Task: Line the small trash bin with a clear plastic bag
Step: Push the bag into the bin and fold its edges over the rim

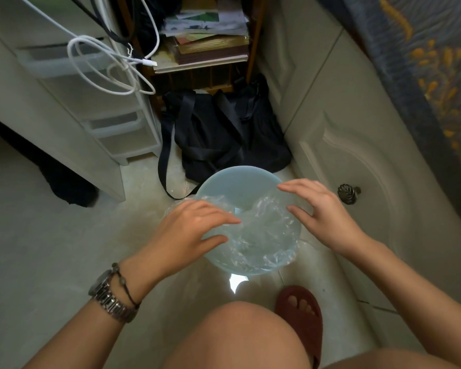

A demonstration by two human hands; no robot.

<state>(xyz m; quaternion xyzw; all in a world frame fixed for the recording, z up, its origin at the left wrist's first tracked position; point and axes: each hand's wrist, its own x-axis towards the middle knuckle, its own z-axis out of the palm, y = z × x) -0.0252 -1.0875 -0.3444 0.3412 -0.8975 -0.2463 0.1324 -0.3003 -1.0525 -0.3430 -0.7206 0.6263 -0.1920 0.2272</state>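
Note:
A small pale blue round trash bin (pixel 237 182) stands on the floor between my knees and a black bag. A clear plastic bag (pixel 261 230) lies crumpled inside it, over the near half of the opening, with plastic spilling over the near right rim. My left hand (pixel 194 230) hovers over the bin's left rim, fingers spread and resting on the plastic. My right hand (pixel 320 209) is over the right rim, fingers apart and pointing left. Neither hand grips the bag.
A black tote bag (pixel 224 134) lies just behind the bin. White plastic drawers (pixel 117 129) with a looped white cable (pixel 104 67) stand at left. A cream cabinet with a metal knob (pixel 347 193) runs along the right. My foot in a red slipper (pixel 301 312) is near the bin.

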